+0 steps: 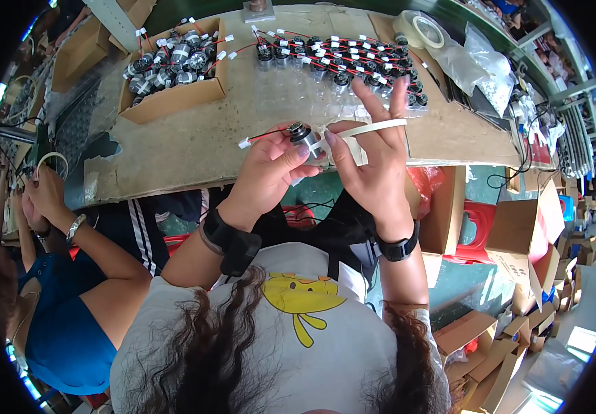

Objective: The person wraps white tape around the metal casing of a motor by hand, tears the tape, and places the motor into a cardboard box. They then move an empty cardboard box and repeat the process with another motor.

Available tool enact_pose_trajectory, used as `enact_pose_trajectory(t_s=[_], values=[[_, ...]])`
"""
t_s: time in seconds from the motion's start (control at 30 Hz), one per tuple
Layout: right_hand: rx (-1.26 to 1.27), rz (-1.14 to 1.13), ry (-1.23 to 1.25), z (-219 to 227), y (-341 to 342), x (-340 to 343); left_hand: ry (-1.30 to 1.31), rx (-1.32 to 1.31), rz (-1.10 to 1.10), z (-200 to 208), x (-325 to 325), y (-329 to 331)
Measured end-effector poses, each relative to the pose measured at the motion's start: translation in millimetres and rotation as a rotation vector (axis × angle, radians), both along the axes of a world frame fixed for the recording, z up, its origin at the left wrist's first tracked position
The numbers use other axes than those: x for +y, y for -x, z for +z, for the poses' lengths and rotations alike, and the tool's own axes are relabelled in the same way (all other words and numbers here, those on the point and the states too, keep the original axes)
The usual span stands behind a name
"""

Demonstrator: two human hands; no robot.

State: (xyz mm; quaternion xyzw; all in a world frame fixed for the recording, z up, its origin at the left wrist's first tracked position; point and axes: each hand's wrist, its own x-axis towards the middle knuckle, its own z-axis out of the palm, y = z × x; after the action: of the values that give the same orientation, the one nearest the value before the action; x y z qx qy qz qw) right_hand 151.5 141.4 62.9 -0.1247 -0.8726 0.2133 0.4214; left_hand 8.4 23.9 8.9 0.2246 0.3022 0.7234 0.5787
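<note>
Above the table's near edge, my left hand [269, 165] grips a small silver-and-black cylindrical motor [302, 136]. From its black top run thin red and black wires, ending in a white plug [245, 143] left of my fingers. My right hand [379, 165] is close by on the right, with thumb and index finger pinched near the motor's side and two other fingers raised. A narrow off-white tape roll [380, 127], seen edge-on, passes through my right hand. A whitish strip of tape [319, 145] reaches from the pinch to the motor.
An open cardboard box [173, 103] of wired motors stands back left. Rows of motors [343, 79] stand at back centre-right, beside a wide tape roll [427, 32] and plastic bags [494, 76]. A co-worker's hand [49, 190] holds a tape ring at left. Cartons [519, 221] crowd the right floor.
</note>
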Motion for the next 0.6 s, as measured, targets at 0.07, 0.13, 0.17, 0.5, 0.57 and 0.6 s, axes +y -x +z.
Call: enact_pose_trajectory(t_s=[0.07,0.13,0.17,0.5,0.57,0.6], values=[[-0.009,-0.101,-0.121,4,0,-5,-0.021,0.005,-0.006,-2,0,1],[-0.013,-0.154,-0.182,5,1,-7,-0.059,0.017,-0.014,-3,2,2],[-0.013,-0.152,-0.164,3,3,-8,-0.06,0.018,-0.015,-3,2,2],[0.001,-0.145,-0.09,-21,15,-10,-0.111,-0.053,0.034,-7,7,-8],[0.031,-0.04,0.181,-20,9,-5,-0.125,-0.027,0.046,-7,6,-6],[0.061,0.062,0.449,-17,6,-2,-0.104,-0.019,0.033,-6,4,-3]])
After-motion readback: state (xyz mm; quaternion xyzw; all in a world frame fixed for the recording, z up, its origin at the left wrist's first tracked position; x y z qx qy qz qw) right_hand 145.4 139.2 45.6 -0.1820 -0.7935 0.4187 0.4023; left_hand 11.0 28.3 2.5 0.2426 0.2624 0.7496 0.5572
